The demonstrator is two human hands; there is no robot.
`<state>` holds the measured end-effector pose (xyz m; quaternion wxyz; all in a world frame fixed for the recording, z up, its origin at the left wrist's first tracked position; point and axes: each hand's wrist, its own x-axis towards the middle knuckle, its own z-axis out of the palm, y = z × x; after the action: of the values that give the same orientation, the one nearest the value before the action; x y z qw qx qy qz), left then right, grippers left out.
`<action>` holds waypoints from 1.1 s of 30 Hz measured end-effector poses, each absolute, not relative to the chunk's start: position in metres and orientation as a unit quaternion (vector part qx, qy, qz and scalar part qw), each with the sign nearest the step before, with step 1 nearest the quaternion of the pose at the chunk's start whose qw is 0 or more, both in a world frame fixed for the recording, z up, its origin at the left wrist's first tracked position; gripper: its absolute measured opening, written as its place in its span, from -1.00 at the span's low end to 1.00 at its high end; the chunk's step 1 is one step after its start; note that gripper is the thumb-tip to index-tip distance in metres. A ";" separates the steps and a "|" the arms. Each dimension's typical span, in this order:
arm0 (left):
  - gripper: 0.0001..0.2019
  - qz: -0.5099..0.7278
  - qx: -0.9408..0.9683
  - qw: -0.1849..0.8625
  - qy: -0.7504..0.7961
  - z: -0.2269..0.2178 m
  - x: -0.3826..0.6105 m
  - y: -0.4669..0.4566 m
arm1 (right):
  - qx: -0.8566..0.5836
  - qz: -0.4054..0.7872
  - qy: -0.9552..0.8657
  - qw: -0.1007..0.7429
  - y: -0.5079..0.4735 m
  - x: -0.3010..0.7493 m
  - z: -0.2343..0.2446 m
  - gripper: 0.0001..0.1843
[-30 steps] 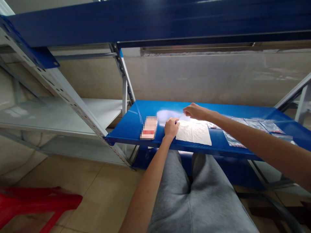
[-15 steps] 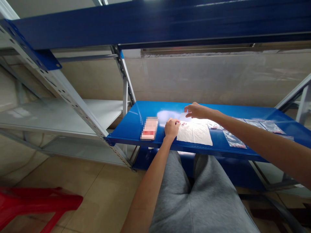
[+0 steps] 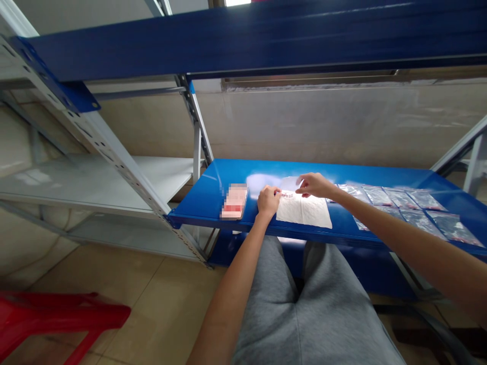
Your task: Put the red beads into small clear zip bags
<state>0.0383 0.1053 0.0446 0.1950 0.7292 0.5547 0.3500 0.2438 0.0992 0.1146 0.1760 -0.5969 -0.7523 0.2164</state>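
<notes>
A creased white cloth [image 3: 304, 212] lies flat on the blue shelf [image 3: 198, 205]. Small reddish pieces [image 3: 288, 195] rest near its upper left corner, too small to name. My left hand [image 3: 268, 201] is at the cloth's left edge, fingers curled inward; a bit of red shows by its fingertips, but what they grip is hidden. Over the cloth's upper part hovers my right hand [image 3: 312, 185], slightly blurred, thumb and forefinger apart with nothing visible between them. Behind the cloth, a pale sheet-like patch [image 3: 288, 181] shows faintly in the glare.
Several clear zip bags [image 3: 418, 221] with red edges lie in rows on the right. A phone-like item [image 3: 234, 202], partly pixelated, sits at left. A blue beam [image 3: 243, 43] crosses overhead. On the floor at lower left stands a red plastic stool [image 3: 68, 317].
My right hand has moved right and slightly nearer to me, from behind the cloth to above it. My left hand stays almost in place. More of the bags at right now show.
</notes>
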 end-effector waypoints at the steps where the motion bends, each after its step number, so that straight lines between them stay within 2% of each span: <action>1: -0.84 0.349 0.730 0.194 0.555 0.045 0.038 0.105 | -0.600 0.227 -0.742 0.197 0.097 0.243 0.108 -0.85; 6: -0.85 0.341 0.733 0.188 0.558 0.048 0.038 0.104 | -0.596 0.250 -0.713 0.271 0.095 0.239 0.085 -0.94; 16: -0.86 0.347 0.729 0.199 0.555 0.055 0.038 0.104 | -0.590 0.240 -0.702 0.318 0.096 0.238 0.079 -0.93; 24: -0.59 0.364 0.733 0.151 0.555 0.055 0.043 0.080 | -0.628 0.211 -0.659 0.356 0.083 0.230 0.074 -0.90; 33: -0.77 0.334 0.766 0.138 0.532 0.054 0.046 0.072 | -0.656 0.227 -0.601 0.396 0.069 0.223 0.068 -0.92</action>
<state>0.0458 0.0719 0.0543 0.1384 0.7657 0.5321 0.3339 0.2234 0.0688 0.0679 0.3962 -0.6563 -0.6007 0.2268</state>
